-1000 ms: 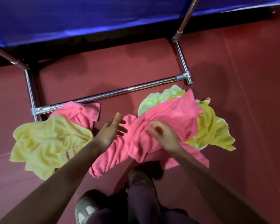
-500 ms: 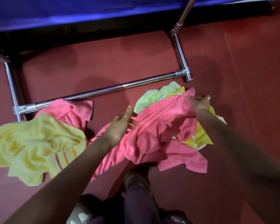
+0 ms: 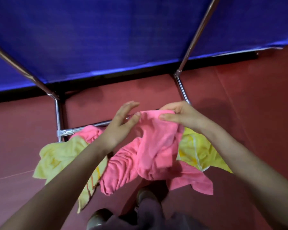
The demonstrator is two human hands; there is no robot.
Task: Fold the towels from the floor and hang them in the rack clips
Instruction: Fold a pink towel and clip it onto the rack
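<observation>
A: Obs. 1, right hand [image 3: 178,116]: closed on the top edge of the pink towel [image 3: 150,150], thumb in front, fingers curled over the hem. Towel is lifted; its lower part hangs in folds and trails onto the red floor [image 3: 256,113].

B: Left hand [image 3: 121,123]?

A: Fingers spread and extended, not closed on anything. Thumb tip is touching the towel's upper left corner; no full grip visible.

B: Other towels?

A: Pale yellow towel [image 3: 56,156] lies crumpled on the floor to the left, under the left forearm, striped band near its lower end. A second pink towel [image 3: 88,134] sits behind it, against the rack's lower bar [image 3: 96,125]. Bright yellow towel [image 3: 196,153] lies to the right, partly behind the held towel.

B: Rack?

A: Chrome tubes; two uprights rise in front of a blue cloth [image 3: 123,34]. Clips are not in view.

B: Person?

A: Shoes [image 3: 145,195] visible below the hanging towel.
</observation>
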